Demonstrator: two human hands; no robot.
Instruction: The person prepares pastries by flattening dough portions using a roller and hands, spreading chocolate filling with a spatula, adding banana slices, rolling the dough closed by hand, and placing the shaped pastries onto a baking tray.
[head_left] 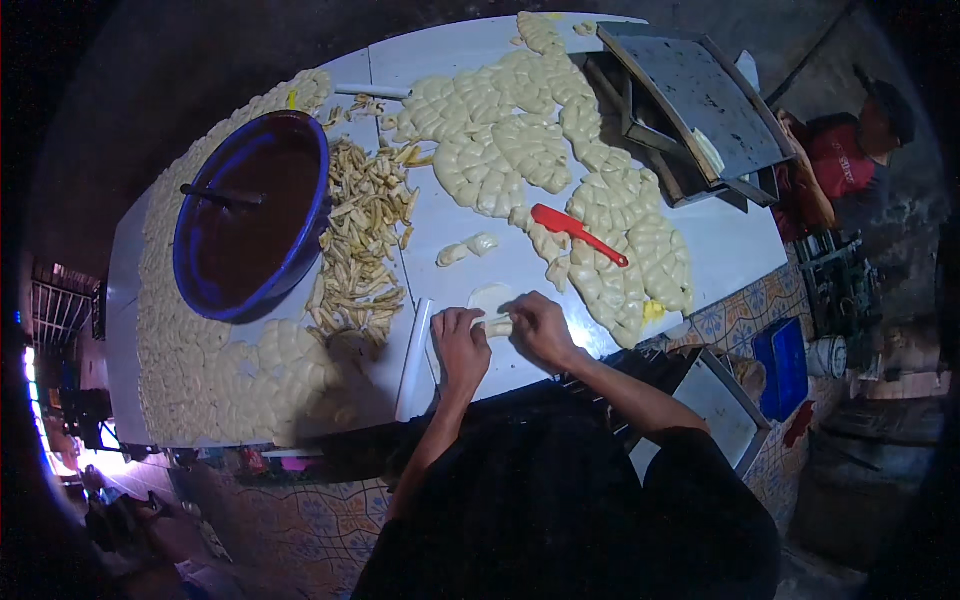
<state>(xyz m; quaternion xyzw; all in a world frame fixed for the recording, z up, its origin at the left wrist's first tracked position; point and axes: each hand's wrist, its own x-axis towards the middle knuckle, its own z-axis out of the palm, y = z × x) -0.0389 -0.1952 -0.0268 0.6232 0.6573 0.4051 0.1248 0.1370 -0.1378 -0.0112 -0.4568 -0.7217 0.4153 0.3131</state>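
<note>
A flattened piece of pale dough (491, 298) lies on the white table near its front edge, with a pale strip across it whose kind I cannot make out. At the left end of the strip, my left hand (462, 348) has its fingers curled down on the dough. My right hand (543, 332) pinches the dough at the other end. Just left of my left hand lies a white rod (415, 360) like a rolling pin. Beyond my hands sit two small dough lumps (468, 249). A red spatula (580, 235) rests on portioned dough pieces (630, 225) to the right.
At left stands a blue basin (322, 190) of brown paste with a dark-handled tool. Beside it are heaped pale yellowish strips (365, 230), with more dough pieces (180, 360) around. Metal trays (700, 90) stack at far right, near a person in red (840, 160). Another white rod (372, 91) lies farther back.
</note>
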